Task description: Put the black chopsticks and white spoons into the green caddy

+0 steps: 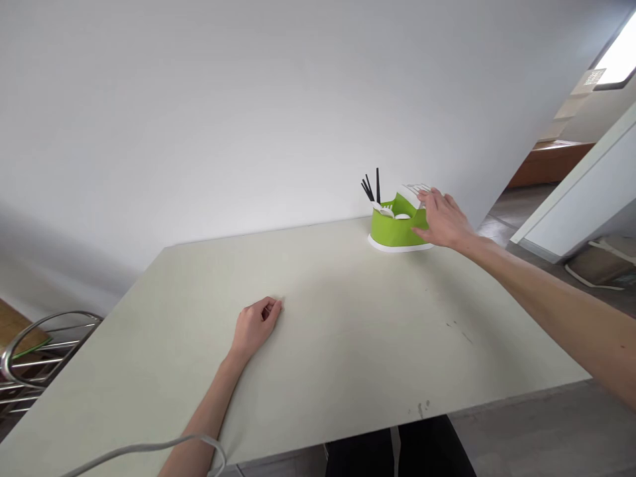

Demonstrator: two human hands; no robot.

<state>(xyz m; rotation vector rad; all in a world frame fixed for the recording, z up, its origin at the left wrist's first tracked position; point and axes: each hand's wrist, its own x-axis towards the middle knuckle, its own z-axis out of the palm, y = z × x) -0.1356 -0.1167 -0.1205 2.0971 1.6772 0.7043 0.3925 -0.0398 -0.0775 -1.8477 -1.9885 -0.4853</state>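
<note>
A green cutlery holder [390, 232] with a white base stands at the far right of the table, near the wall. Black chopsticks [377, 185] and white spoons [386, 212] stick out of its left part. Over its right end lies my right hand [444, 218], with the fingers on the white slotted top [411, 193] and the thumb against the green side. My left hand [256, 324] rests on the tabletop left of the middle, its fingers curled in and the thumb against the index finger. Nothing shows in it.
The pale table [318, 371] meets a white wall [278, 132] at the back. A grey cable [149, 447] crosses my left forearm. A metal-framed chair [50, 351] stands left of the table. To the right are a white panel [581, 185] and the floor.
</note>
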